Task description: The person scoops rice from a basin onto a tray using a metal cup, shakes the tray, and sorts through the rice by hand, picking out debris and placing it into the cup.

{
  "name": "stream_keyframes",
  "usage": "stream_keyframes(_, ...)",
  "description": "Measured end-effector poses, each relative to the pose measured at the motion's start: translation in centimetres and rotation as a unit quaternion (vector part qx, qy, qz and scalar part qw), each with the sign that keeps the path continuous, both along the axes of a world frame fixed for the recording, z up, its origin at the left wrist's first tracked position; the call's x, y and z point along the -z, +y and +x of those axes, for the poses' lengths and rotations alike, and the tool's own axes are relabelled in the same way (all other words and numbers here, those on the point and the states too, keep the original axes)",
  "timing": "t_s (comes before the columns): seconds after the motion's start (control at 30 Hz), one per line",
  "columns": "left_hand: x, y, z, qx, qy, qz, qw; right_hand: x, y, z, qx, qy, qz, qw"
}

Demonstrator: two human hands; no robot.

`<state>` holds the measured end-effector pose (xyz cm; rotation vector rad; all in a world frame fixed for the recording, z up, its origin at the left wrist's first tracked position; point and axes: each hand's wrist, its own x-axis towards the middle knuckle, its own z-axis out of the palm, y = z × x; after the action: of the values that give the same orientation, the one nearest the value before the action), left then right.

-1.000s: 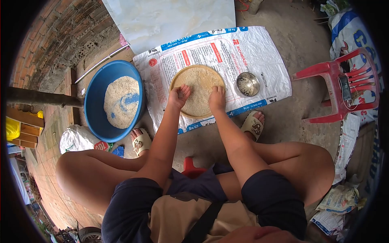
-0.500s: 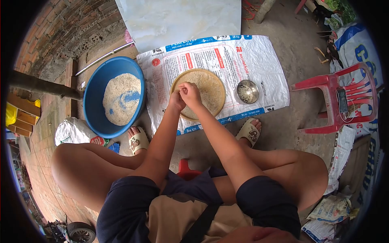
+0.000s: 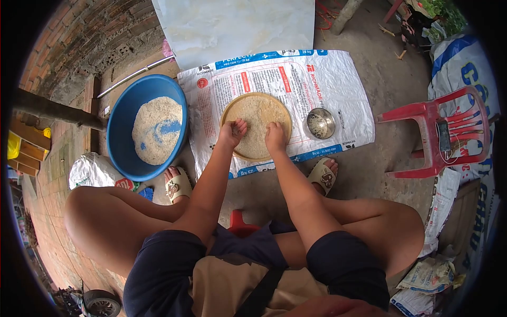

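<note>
A round tan winnowing tray (image 3: 255, 158) with pale grains, likely rice, spread over it lies on a printed white sack (image 3: 206, 113). My left hand (image 3: 233, 132) hangs over the tray's left side, palm turned up and fingers loosely curled, with nothing visible in it. On the right side of the tray, my right hand (image 3: 275, 138) points down among the grains (image 3: 259, 113), its fingers drawn together; whatever is between them is hidden. A small metal bowl (image 3: 320, 123) holding a few grains stands right of the tray. To the left sits a large blue basin (image 3: 117, 138) of similar grain.
A red plastic chair (image 3: 430, 134) with a small device on it stands at the right. A pale marbled panel (image 3: 237, 29) lies beyond the sack. My sandalled feet flank the sack's near edge. A dark chicken (image 3: 414, 29) is at the far right.
My hands, together over the tray's left part before, have separated. The right one moved right and down to the grains, while the left turned palm up. The chicken moved away, farther back.
</note>
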<state>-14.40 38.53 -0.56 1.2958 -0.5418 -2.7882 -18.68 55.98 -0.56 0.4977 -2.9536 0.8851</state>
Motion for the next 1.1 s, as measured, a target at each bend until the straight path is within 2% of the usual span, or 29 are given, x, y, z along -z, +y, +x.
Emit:
stream_keyframes(0.07,0.3,0.2,-0.2,0.011,-0.005,-0.011,1.0,-0.2,-1.4,0.1,0.023,-0.005,-0.034,0.999)
stream_keyframes(0.13,0.2,0.4,-0.3,0.02,-0.012,-0.022,1.0,-1.7,-3.5,0.5,0.018,0.027,-0.159,0.987)
stream_keyframes(0.2,0.0,0.6,-0.4,0.023,-0.009,-0.015,1.0,-3.2,-5.7,1.0,-0.041,0.017,-0.205,0.978)
stream_keyframes(0.23,1.4,0.3,-0.5,0.022,-0.009,-0.014,1.0,-4.0,-6.4,1.2,-0.041,0.016,-0.204,0.978)
stream_keyframes(0.27,2.8,-0.2,-0.6,0.025,0.051,0.011,0.998,-4.8,-7.1,1.4,-0.104,-0.008,-0.215,0.971)
stream_keyframes(0.3,2.2,-0.2,-0.4,0.027,0.11,0.034,0.993,-4.7,-7.4,1.4,-0.167,-0.032,-0.226,0.959)
stream_keyframes(0.4,0.5,0.3,-0.5,-0.017,0.04,0.005,0.999,-4.2,-7.5,0.6,-0.12,0.015,-0.239,0.963)
stream_keyframes(0.47,-0.3,0.4,-0.5,-0.004,0.021,-0.008,1.0,-3.3,-5.9,-0.1,-0.084,0.044,-0.251,0.963)
stream_keyframes(0.53,-0.3,0.3,-0.5,0.01,0.001,-0.021,1.0,-2.1,-3.7,-1.0,0.015,0.06,-0.087,0.994)
stream_keyframes(0.57,-0.3,0.3,-0.4,0.013,0.012,-0.005,1.0,-1.6,-2.5,-1.0,0.016,0.06,-0.088,0.994)
stream_keyframes(0.63,-0.3,0.4,-0.3,0.017,0.024,0.011,1.0,-0.8,-0.2,-0.7,0.022,0.108,-0.002,0.994)
stream_keyframes(0.67,-0.4,0.5,-0.3,0.015,0.023,0.015,1.0,-0.5,0.6,-0.6,0.022,0.108,-0.002,0.994)
stream_keyframes(0.73,-0.4,0.6,-0.3,0.013,0.022,0.02,0.999,0.1,1.5,-0.5,-0.048,0.082,0.015,0.995)
stream_keyframes(0.87,-0.3,0.7,-0.4,0.005,0.016,0.01,1.0,0.6,0.9,-0.7,-0.065,0.034,0.01,0.997)
stream_keyframes(0.97,0.7,0.5,-0.5,0.004,0.008,0.01,1.0,-0.8,-1.5,-0.4,-0.021,0.01,-0.047,0.999)
stream_keyframes(1.03,1.7,0.3,-0.5,0.004,0.002,0.015,1.0,-1.9,-3.7,0.3,-0.069,0.052,-0.177,0.98)
stream_keyframes(1.1,2.3,0.1,-0.4,-0.001,0.009,0.021,1.0,-3.4,-5.8,1.1,-0.105,0.031,-0.205,0.973)
